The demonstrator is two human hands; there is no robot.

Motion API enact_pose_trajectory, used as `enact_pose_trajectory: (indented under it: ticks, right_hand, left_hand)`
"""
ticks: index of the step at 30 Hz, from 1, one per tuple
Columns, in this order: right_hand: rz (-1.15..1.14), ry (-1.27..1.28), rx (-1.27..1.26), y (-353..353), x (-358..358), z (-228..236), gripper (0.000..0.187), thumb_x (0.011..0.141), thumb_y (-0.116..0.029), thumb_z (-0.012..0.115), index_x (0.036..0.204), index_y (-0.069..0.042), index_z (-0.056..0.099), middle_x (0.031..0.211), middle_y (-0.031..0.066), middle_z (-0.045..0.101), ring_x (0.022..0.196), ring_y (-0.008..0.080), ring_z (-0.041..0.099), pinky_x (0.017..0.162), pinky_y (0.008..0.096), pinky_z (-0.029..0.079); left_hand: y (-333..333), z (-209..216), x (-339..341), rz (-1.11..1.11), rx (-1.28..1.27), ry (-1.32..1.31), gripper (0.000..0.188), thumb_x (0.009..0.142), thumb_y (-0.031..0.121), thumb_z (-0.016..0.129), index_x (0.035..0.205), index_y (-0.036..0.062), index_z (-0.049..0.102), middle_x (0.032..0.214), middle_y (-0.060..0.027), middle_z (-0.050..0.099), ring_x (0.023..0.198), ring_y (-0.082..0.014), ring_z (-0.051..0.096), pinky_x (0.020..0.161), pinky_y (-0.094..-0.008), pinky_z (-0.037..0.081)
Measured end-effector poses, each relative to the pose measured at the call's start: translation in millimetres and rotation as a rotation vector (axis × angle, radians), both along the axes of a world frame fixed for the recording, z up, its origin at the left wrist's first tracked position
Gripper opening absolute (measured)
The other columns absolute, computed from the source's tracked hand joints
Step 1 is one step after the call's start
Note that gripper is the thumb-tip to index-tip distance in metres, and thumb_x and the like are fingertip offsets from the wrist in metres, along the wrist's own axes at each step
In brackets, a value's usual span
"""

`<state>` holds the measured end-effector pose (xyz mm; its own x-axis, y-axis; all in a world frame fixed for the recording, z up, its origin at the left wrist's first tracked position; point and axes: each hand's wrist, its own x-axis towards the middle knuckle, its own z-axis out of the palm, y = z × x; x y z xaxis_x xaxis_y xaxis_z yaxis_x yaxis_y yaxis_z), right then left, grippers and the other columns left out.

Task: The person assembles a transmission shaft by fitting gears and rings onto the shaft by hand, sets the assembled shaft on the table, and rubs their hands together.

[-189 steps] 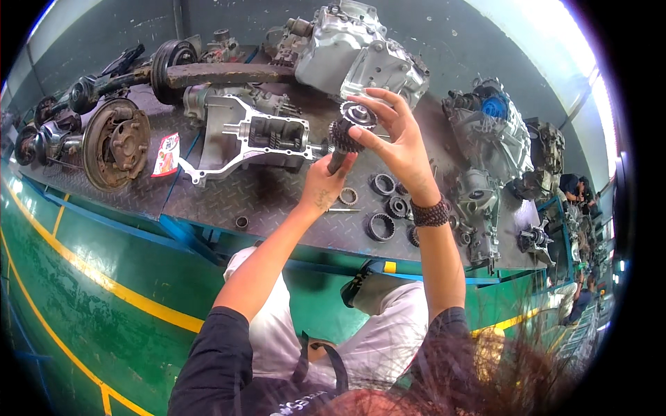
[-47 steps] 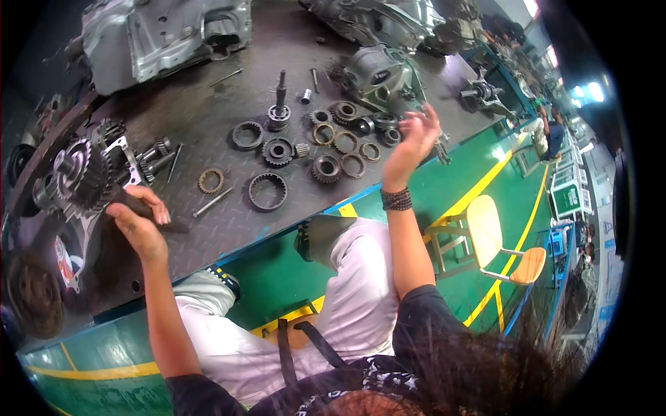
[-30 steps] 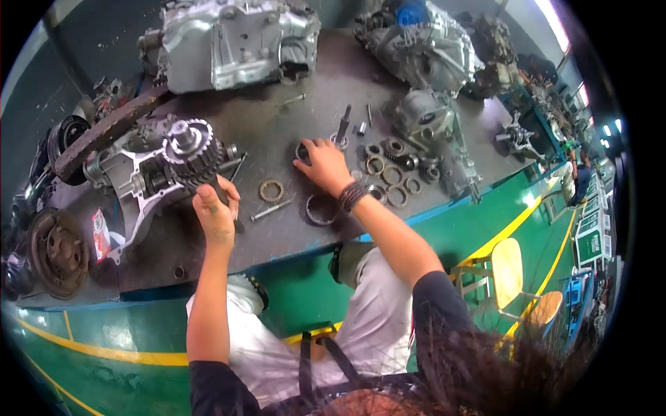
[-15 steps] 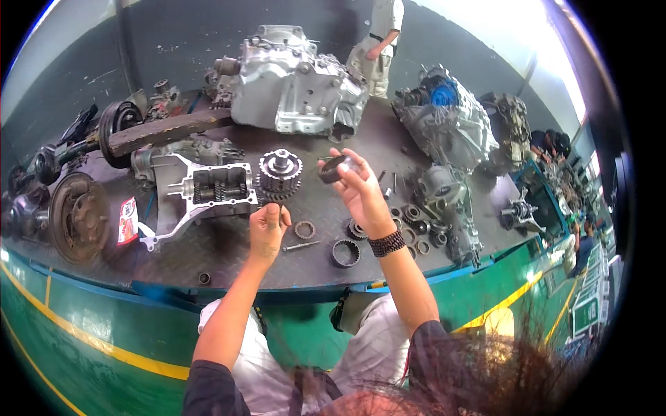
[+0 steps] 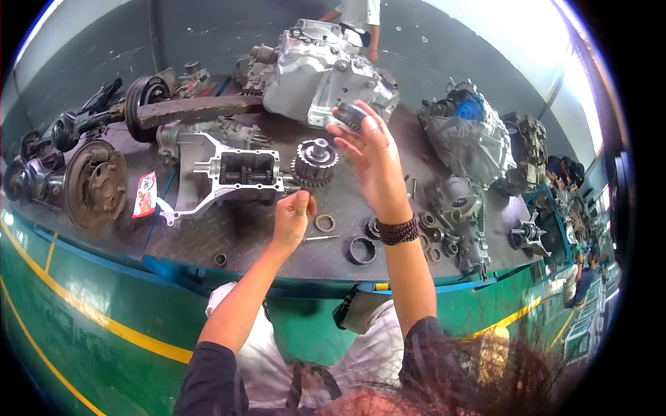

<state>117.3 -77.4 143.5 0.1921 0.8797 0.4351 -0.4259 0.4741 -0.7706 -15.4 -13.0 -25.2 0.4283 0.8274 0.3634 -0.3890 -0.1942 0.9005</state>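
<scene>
My right hand is raised over the bench, its fingertips gripping a dark metal ring by the edge. Left of it and lower, my left hand is closed, thumb uppermost; whatever lies inside its fingers is hidden. Just beyond that hand stands an upright toothed gear assembly with a shaft end on top. Next to the assembly lies an open silver gearbox housing with gears inside. A thin toothed ring, a slim metal rod and a wider dark ring gear lie near my hands.
A large silver transmission case stands at the back, another casing with a blue part at right. A rusty brake drum and a red-white packet sit left. Small rings cluster right. A person stands beyond the bench.
My right hand has lifted the ring farther away and tilted it. My left hand stays closed near the gear assembly. The whole view has shifted a little.
</scene>
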Motion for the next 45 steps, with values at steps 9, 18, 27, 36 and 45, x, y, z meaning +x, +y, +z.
enact_pose_trajectory:
  ticks: [9, 18, 27, 36, 45]
  right_hand:
    - [-0.360, -0.689, 0.103, -5, -29, -11, 0.068, 0.080, -0.016, 0.084, 0.140, -0.002, 0.054, 0.125, 0.0076, 0.064, 0.114, 0.0134, 0.060, 0.101, 0.0298, 0.047]
    - [-0.333, -0.693, 0.040, -3, -28, -6, 0.065, 0.082, -0.020, 0.083, 0.137, -0.001, 0.054, 0.120, 0.0110, 0.067, 0.110, 0.0144, 0.063, 0.097, 0.0307, 0.049]
    - [-0.594, -1.089, 0.041, -11, -37, 12, 0.058, 0.079, -0.028, 0.081, 0.122, 0.004, 0.059, 0.111, 0.0194, 0.068, 0.104, 0.0274, 0.068, 0.094, 0.0357, 0.051]
    - [-0.560, -1.126, 0.017, -12, -34, 16, 0.056, 0.083, -0.024, 0.079, 0.127, 0.001, 0.055, 0.109, 0.0145, 0.070, 0.102, 0.0195, 0.068, 0.091, 0.0335, 0.052]
    - [-0.837, -1.193, -0.026, -22, -75, 9, 0.065, 0.081, -0.032, 0.081, 0.129, 0.001, 0.051, 0.118, 0.0199, 0.062, 0.105, 0.0342, 0.067, 0.091, 0.0408, 0.053]
  left_hand:
    - [-1, 2, 2, 0.049, 0.036, 0.069, 0.068, 0.101, 0.060, 0.048, 0.066, 0.0023, 0.058, 0.059, 0.0004, 0.053, 0.057, -0.0094, 0.048, 0.054, -0.0289, 0.035]
    - [0, 1, 3, 0.039, -0.012, 0.045, 0.069, 0.100, 0.063, 0.048, 0.067, 0.0027, 0.058, 0.059, 0.0010, 0.053, 0.056, -0.0088, 0.047, 0.053, -0.0278, 0.035]
    - [0, 5, -4, -0.042, -0.031, 0.012, 0.063, 0.100, 0.061, 0.050, 0.077, 0.0032, 0.060, 0.058, 0.0034, 0.048, 0.054, -0.0057, 0.043, 0.052, -0.0237, 0.032]
    - [-22, 71, 2, -0.005, 0.110, -0.333, 0.074, 0.090, 0.016, 0.072, 0.147, 0.0064, 0.025, 0.128, -0.0106, 0.050, 0.100, -0.0129, 0.059, 0.083, -0.0247, 0.051]
    - [-28, 75, 5, 0.303, 0.173, -0.287, 0.080, 0.081, 0.009, 0.079, 0.142, 0.0036, 0.027, 0.133, -0.0118, 0.047, 0.120, -0.0199, 0.054, 0.102, -0.0337, 0.046]
